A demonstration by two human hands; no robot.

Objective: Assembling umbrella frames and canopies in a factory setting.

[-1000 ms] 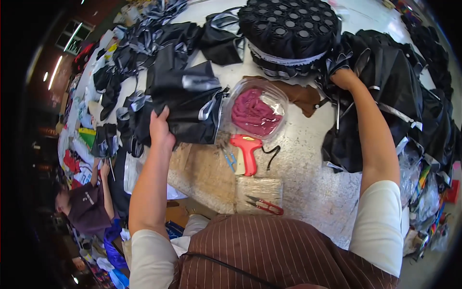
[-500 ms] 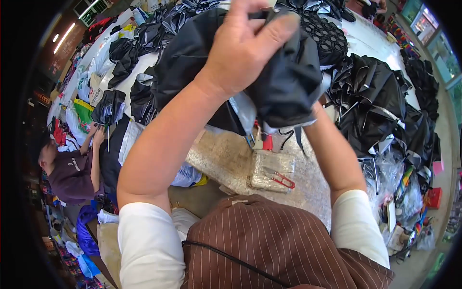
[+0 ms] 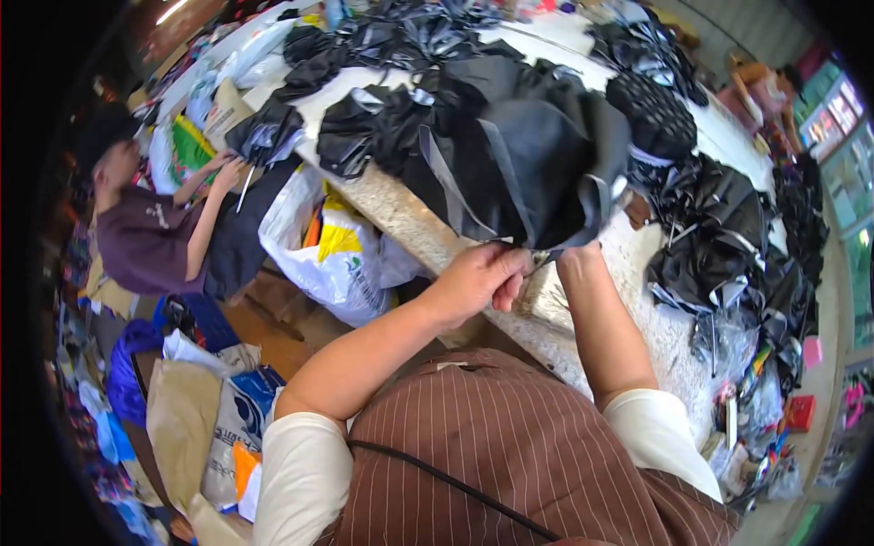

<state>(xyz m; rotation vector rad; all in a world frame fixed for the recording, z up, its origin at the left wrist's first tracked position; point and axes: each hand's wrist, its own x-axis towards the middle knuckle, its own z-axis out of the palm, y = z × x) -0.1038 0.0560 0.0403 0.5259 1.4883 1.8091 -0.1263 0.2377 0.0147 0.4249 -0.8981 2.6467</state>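
A black umbrella (image 3: 546, 155) with a silvery lining hangs bunched and partly open in front of me, blurred on its right side. At its lower edge, my left hand (image 3: 482, 280) is closed, thumb and fingers pinched by the middle of the fabric's hem. My right hand (image 3: 579, 258) reaches up under the umbrella and bears it from below; the cloth hides its fingers. Just beneath the two hands, a clear-wrapped block (image 3: 551, 296) sits on the worn worktable (image 3: 628, 314), partly covered by my right arm.
More black umbrellas (image 3: 719, 214) lie heaped on the right, others (image 3: 401, 41) at the back. At left a co-worker (image 3: 150, 232) holds a black umbrella (image 3: 264, 136). A white plastic sack (image 3: 319, 264) stands against the table's left edge. Another person (image 3: 765, 91) is far right.
My left hand has come down from the umbrella's top to its lower edge. The umbrella has turned, and my view has swung left.
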